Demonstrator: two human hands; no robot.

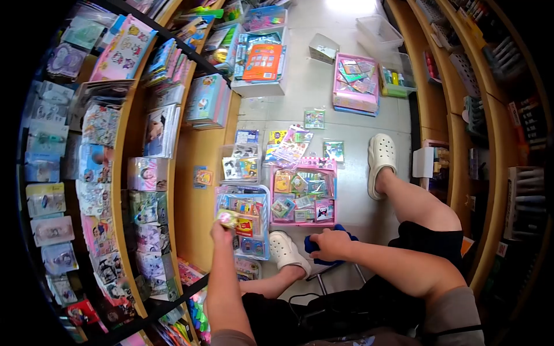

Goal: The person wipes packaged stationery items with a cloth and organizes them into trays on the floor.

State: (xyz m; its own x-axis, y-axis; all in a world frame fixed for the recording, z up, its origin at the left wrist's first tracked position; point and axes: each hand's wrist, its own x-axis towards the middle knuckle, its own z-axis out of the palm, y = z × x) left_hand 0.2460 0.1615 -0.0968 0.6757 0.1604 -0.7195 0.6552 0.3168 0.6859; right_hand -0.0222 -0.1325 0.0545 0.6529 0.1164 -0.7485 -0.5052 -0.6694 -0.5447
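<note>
My left hand is closed on a small green and pink packet, raised above a light-blue tray. Flat, colourful packets lie in that tray. With fingers curled, my right hand grips a dark-blue stool seat that has thin metal legs. A pink box of small packets stands just beyond it. Behind the light-blue tray is a clear bin holding more printed packets. A loose pile of packets lies behind the pink box.
Shelves of packaged goods line the left, and wooden shelving the right. On the floor are a white box with an orange book, another pink box and clear tubs. My white clogs flank the pink box.
</note>
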